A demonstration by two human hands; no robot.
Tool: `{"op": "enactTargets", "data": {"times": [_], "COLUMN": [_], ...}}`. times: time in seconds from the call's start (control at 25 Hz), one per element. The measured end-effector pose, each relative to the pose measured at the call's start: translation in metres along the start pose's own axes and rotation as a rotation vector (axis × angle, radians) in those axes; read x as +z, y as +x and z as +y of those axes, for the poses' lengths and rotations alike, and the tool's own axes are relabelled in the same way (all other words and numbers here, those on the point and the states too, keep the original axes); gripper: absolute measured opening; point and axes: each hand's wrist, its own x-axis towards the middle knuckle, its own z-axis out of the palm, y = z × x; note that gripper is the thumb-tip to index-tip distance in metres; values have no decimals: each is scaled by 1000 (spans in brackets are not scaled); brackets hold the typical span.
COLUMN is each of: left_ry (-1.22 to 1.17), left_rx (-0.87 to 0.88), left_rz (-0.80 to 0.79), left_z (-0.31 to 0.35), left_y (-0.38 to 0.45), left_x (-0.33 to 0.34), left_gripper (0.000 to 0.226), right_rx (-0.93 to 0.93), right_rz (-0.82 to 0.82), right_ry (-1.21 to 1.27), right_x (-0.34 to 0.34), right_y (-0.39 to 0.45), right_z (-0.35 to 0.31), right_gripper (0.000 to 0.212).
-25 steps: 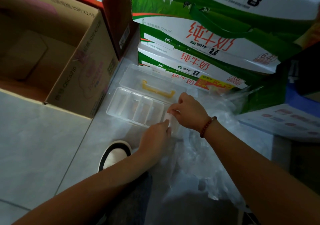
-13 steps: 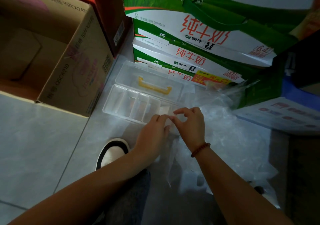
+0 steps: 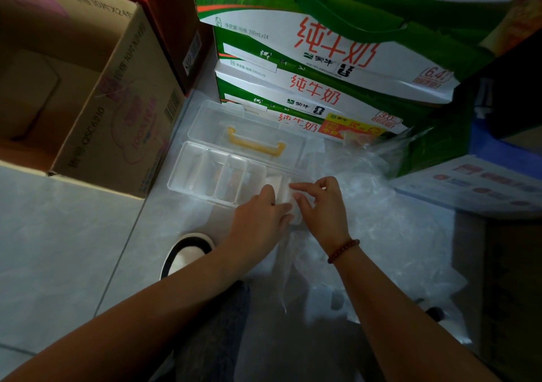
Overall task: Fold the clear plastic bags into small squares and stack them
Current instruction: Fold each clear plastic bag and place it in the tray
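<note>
Left hand (image 3: 258, 220) and right hand (image 3: 321, 205) meet at the right end of the clear divided organizer box (image 3: 217, 176), both pinching a small folded plastic bag (image 3: 289, 202) between fingertips. Loose clear plastic bags (image 3: 396, 235) lie heaped on the floor to the right, beside stacked milk cartons (image 3: 322, 67).

An open brown box (image 3: 88, 88) sits on the floor (image 3: 58, 249) beside stacked green milk boxes (image 3: 322, 67). A shoe (image 3: 187, 252) shows nearby.

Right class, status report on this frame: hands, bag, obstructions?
Left hand and right hand pinching folded bag. Over divided tray. Loose bags alongside, nothing blocking.
</note>
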Motion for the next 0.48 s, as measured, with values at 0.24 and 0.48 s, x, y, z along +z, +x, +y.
{"op": "enactTargets", "data": {"times": [0.24,0.48], "left_ry": [28,-143], "left_rx": [-30,-26], "left_rz": [-3,61], "left_z": [0,16], "left_y": [-1,2], "left_x": [0,3], "left_gripper": [34,30], "right_rx": [-28,58], "right_rz": [-6,511], "right_ry": [-48,-308], "right_x": [-3,-14], "right_y": [0,-25], "right_z": [1,18], "right_gripper": [20,32]}}
